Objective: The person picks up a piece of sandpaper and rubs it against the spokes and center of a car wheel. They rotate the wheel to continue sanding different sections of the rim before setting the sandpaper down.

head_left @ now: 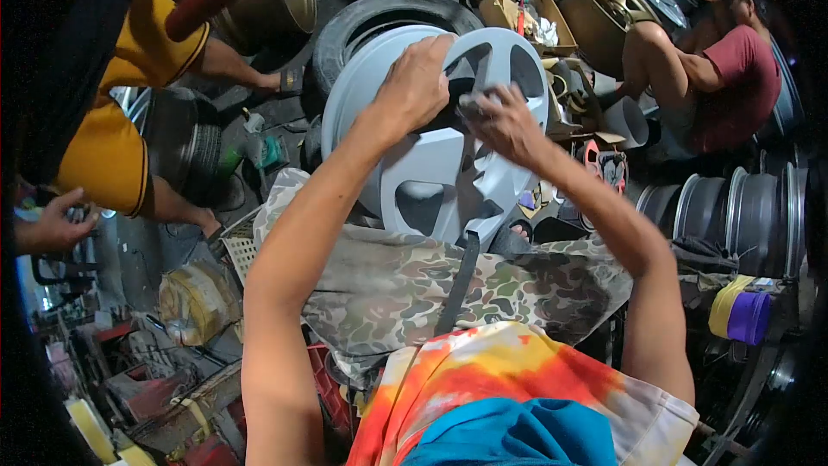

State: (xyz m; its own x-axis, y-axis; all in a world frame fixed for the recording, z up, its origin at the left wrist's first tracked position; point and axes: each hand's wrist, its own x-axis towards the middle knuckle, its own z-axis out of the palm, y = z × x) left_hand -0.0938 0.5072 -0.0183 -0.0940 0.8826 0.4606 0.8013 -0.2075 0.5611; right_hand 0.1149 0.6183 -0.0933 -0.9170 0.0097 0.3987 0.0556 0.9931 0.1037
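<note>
A light grey alloy wheel [423, 160] stands tilted between my knees, its spokes and openings facing me. My left hand [414, 86] is closed over the wheel's upper edge, with the fingertips partly hidden. At the wheel's centre, my right hand [515, 129] is blurred by motion and closed on a small dark grey pad [470, 105]. The pad is near or against the spokes; blur hides whether it touches. Camouflage cloth [509, 280] covers my lap below the wheel.
Behind the wheel lies a black tyre [345, 34]. A bronze wheel [595, 13] and a cardboard box [500, 13] are farther back. One person in a red shirt [746, 78] sits at right; another in yellow shorts [103, 151] stands at left. Several wheels [699, 216] line the right side.
</note>
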